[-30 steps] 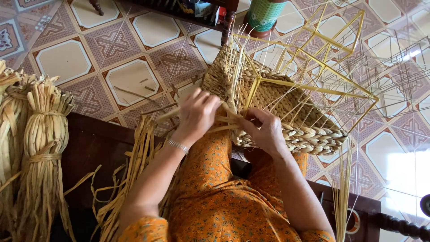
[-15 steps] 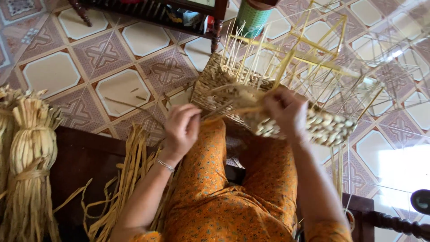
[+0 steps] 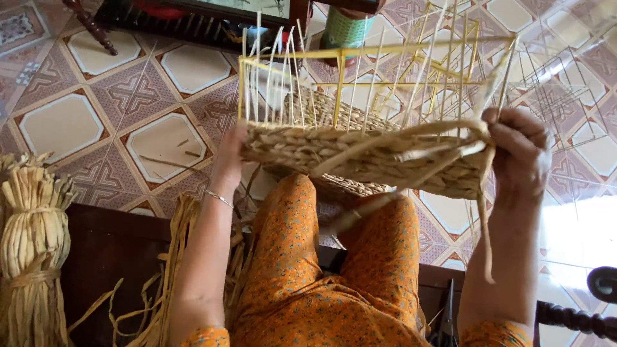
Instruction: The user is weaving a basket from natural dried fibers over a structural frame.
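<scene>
She held the half-woven straw basket on its yellow wire frame (image 3: 366, 151) above her lap, left hand (image 3: 232, 154) bracing one end, right hand (image 3: 517, 151) fingers closed on a loose strand for weaving.

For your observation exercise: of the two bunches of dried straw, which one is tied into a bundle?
The straw bundle at far left, bound round with a strand; the loose strands beside the left arm lie untied.
</scene>
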